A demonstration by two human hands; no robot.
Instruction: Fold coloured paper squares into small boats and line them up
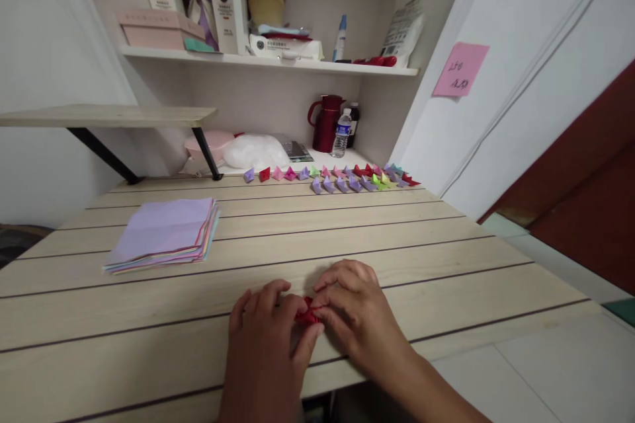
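A small red folded paper piece (306, 312) lies on the wooden table (436, 244) near its front edge. My left hand (265, 334) and my right hand (354, 314) both pinch it from either side, fingers curled over it, so most of it is hidden. A stack of coloured paper sheets (166, 234), lilac on top, lies to the left. Several small folded paper shapes (337, 177) in purple, pink, red and green stand in two rows at the table's far edge.
A low wooden shelf on black brackets (106, 116) overhangs the back left. Behind are a red jug (327, 122), a water bottle (342, 133) and a pink bowl (211, 145). A pink sticky note (460, 69) hangs on the white wall at right.
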